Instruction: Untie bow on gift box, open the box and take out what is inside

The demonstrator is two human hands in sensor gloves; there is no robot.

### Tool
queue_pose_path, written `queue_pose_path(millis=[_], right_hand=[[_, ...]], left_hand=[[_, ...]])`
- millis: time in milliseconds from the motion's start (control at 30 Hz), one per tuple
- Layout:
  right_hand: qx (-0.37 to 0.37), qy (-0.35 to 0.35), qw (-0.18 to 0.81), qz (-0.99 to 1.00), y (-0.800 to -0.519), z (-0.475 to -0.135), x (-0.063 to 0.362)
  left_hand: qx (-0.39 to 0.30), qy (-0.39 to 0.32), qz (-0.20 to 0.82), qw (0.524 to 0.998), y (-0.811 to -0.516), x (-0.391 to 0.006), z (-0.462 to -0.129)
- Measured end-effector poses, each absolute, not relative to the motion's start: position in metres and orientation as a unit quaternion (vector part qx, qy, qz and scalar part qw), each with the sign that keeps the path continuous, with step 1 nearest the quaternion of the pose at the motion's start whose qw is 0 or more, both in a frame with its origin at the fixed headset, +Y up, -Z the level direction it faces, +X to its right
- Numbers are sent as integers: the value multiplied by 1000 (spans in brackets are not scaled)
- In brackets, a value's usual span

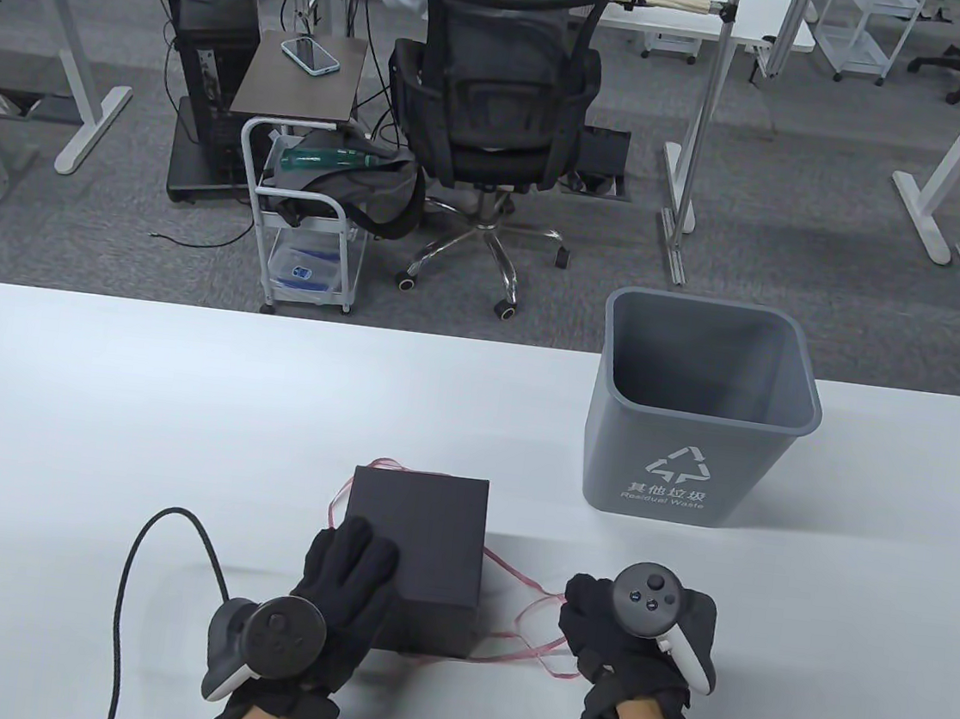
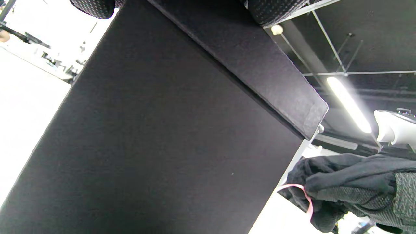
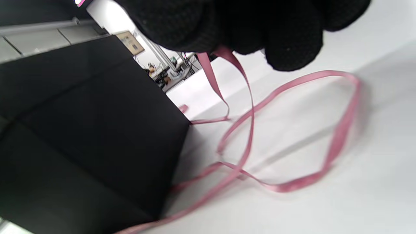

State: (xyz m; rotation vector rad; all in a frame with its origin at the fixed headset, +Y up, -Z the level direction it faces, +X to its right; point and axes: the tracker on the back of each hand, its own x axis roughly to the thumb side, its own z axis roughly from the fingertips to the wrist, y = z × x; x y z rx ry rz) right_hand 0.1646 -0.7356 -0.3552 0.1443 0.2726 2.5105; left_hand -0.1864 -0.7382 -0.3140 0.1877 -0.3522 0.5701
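Observation:
A black gift box (image 1: 417, 534) with its lid on stands on the white table (image 1: 92, 419), close to the front edge. My left hand (image 1: 347, 574) lies on the lid's near-left corner, its fingers (image 2: 273, 9) spread flat over the top. The box wall (image 2: 162, 130) fills the left wrist view. A thin pink ribbon (image 1: 521, 579) lies loose on the table around the box, no bow left in it. Right of the box, my right hand (image 1: 614, 626) pinches strands of the ribbon (image 3: 341, 130) just above the table, beside the box (image 3: 81, 130).
A grey waste bin (image 1: 696, 479) stands on the table behind my right hand. A black cable (image 1: 128, 579) curves across the table from my left tracker. Beyond the table are an office chair, a small cart and desks with a seated person.

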Motion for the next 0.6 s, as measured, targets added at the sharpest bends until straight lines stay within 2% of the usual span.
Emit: queue_pose_path(millis=[133,267,367,467,500,600], right_hand=[[62,78,267,959,-735,-356,168],[127,81,233,961,-741,-360,166],[117,87,217,965,-746,-361,167],[110,138,257,950,-752,-361,172],[89,184,274,940,-756,-362,175],[54,228,278,932,-772,-366,181]], left_hand=[[91,-171,278,941,-738,-187,-314],[88,-169,284,940,-737,-188,-313],[88,-169,285,939,-737,-188,-314],[88,-169,286,939,-737,-187,-313],[88,-169,287,939,-737,-188,-313],[86,-168,291,938,-737,-188,-313]])
